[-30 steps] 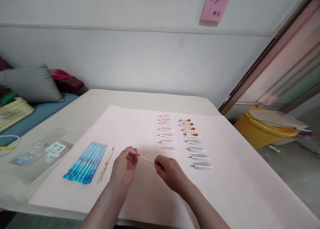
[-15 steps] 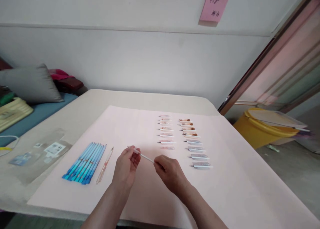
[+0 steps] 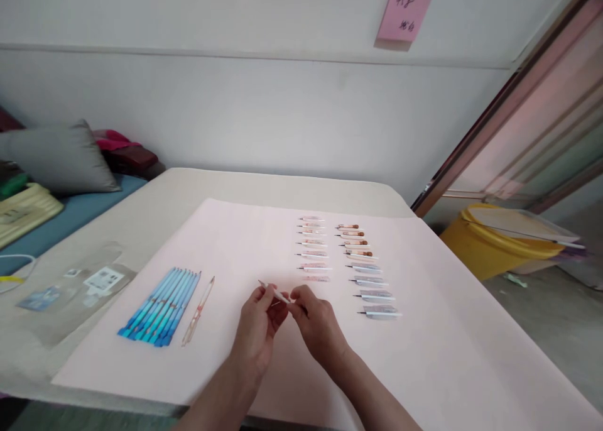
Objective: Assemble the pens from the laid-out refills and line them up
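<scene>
My left hand [image 3: 262,321] pinches a slim white pen piece [image 3: 279,295] whose pointed end juts out past the thumb, up and to the left. My right hand [image 3: 316,321] is closed at the other end, its fingertips touching the piece close to the left fingers. That end is hidden in the right hand. Left of my hands lies a clear pen barrel [image 3: 198,311] with a pinkish pattern. A row of blue pens [image 3: 160,308] lies beside it. Beyond my right hand are two columns of pen refills [image 3: 377,296] with small patterned pieces [image 3: 313,254].
Pink paper [image 3: 447,330] covers much of the white table [image 3: 282,189]. Clear plastic packaging [image 3: 80,293] with a label lies at the left. A grey cushion [image 3: 56,158] rests further left. A yellow bin [image 3: 499,239] stands on the floor at the right.
My hands have come closer together, the left one moving right. The long white rod that stretched between them now shows only a short length. The laid-out rows have not moved.
</scene>
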A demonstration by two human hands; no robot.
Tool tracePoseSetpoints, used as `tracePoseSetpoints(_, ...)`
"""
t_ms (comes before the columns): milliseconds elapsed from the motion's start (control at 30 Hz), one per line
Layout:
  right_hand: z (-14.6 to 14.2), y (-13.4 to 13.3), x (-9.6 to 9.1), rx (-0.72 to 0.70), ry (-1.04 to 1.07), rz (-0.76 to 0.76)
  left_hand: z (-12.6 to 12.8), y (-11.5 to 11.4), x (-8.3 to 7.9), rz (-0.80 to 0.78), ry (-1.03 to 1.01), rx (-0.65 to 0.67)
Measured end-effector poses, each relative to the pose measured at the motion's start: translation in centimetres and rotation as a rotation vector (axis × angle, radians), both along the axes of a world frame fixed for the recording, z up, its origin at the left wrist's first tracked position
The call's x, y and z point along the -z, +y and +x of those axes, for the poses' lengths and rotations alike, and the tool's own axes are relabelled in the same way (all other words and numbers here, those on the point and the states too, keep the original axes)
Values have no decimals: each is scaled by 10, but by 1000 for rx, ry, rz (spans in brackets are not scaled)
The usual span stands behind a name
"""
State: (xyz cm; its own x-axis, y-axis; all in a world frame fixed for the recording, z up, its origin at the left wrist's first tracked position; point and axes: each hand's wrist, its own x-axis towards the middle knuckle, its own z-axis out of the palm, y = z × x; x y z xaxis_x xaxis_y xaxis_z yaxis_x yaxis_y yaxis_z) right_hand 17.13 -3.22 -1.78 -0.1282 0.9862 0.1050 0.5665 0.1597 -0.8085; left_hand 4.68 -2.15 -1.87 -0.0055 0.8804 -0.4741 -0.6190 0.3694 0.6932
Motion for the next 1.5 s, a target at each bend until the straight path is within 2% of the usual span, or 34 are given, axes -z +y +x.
tracePoseSetpoints(100, -1, 0, 1, 34, 62, -24, 2, -2, -1, 16, -5, 25)
tracePoseSetpoints(300, -3, -1, 1, 15, 143, -30, 0, 0, -2, 33, -7, 24)
tracePoseSetpoints(467, -5, -1, 4, 57, 190, -115, 0, 1, -2, 16, -9, 13)
tracePoseSetpoints(600, -4, 2, 4, 35, 232, -154, -4, 5, 0, -5, -45, 14)
tracePoseSetpoints(667, 2, 7, 5, 55, 106, -107, -8, 8, 1, -36, -56, -1)
tracePoseSetpoints(800, 26, 21, 14, 205, -456, 67, -18, 15, 0, -60, -62, -50)
tracePoseSetpoints(900, 41, 29, 28, 180, -762, 84, -27, 21, -3, -48, -81, -89)
tracePoseSetpoints(1000, 46, 32, 37, 141, -887, 45, -33, 23, -5, -47, -106, -116)
tracePoseSetpoints(1133, 44, 35, 37, 118, -973, -9, -35, 23, -9, -49, -131, -134)
tracePoseSetpoints(1333, 40, 33, 25, 78, -937, -57, -36, 25, -8, -46, -131, -156)
tracePoseSetpoints(1500, 30, 19, 8, -16, -553, -8, -41, 28, -7, -10, -108, -203)
